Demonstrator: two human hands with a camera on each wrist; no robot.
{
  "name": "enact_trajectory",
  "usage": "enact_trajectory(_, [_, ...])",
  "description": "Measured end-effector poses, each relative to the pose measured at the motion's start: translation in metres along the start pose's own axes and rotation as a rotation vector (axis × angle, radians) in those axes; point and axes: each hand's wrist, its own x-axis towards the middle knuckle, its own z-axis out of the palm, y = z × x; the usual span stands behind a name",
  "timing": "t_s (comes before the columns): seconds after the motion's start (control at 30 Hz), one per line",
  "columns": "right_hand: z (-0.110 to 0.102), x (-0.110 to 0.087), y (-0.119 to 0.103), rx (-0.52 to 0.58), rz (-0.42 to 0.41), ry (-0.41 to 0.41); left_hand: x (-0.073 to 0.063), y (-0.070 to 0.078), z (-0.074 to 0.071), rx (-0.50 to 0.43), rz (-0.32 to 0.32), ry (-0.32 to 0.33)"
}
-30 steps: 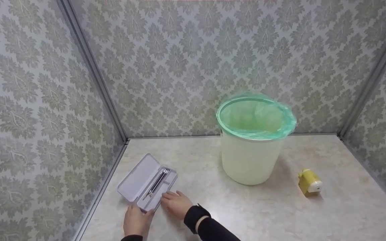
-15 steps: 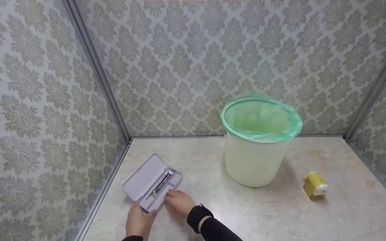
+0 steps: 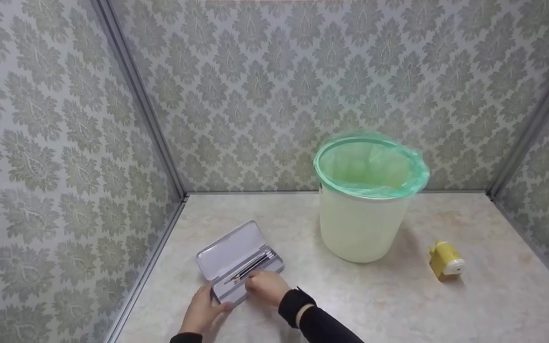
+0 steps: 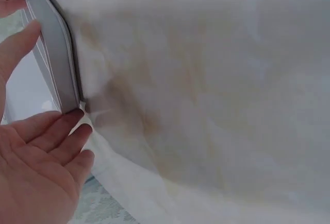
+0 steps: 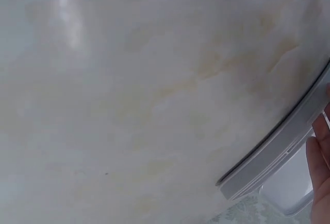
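Note:
A pale grey pencil case lies with its lid raised on the table, left of the middle. Several dark-and-silver pencils lie lengthwise in its tray. My left hand grips the near left end, thumb at the front edge; in the left wrist view its fingers sit against the case's end. My right hand reaches over the front edge, its bent fingertips in the tray beside the pencil tips. In the right wrist view that hand is partly cut off by the frame; I cannot tell whether it pinches a pencil.
A whitish bin with a green rim and green bag stands at the back, right of the case. Farther right sits a small yellow-and-white desktop pencil sharpener. Patterned wall panels enclose the table behind and at both sides.
The pencil case has shifted right and turned clockwise, with my left hand following at its end. My right hand has gone from the case's front edge to inside the tray, fingers more bent.

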Motion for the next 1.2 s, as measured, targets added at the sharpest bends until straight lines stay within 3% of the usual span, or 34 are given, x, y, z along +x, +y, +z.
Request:
enact_trajectory(0.17, [-0.010, -0.011, 0.012, 0.035, -0.014, -0.064, 0.000, 0.009, 0.005, 0.014, 0.113, -0.012])
enact_trajectory(0.37, [-0.023, -0.026, 0.021, 0.031, -0.109, -0.054, -0.001, 0.018, 0.011, 0.016, 0.186, -0.069])
enact_trajectory(0.53, [-0.028, -0.039, 0.025, 0.035, -0.139, -0.056, -0.003, 0.025, 0.014, 0.007, 0.262, -0.127])
enact_trajectory(0.77, [-0.032, -0.058, 0.027, 0.044, -0.130, -0.073, -0.008, 0.030, 0.020, -0.008, 0.280, -0.206])
enact_trajectory(1.07, [-0.029, -0.063, 0.018, 0.054, -0.112, -0.125, -0.012, 0.022, 0.021, -0.003, 0.293, -0.220])
enact_trajectory(1.2, [-0.028, -0.061, 0.014, 0.116, -0.117, -0.149, -0.016, 0.016, 0.018, 0.031, 0.265, -0.215])
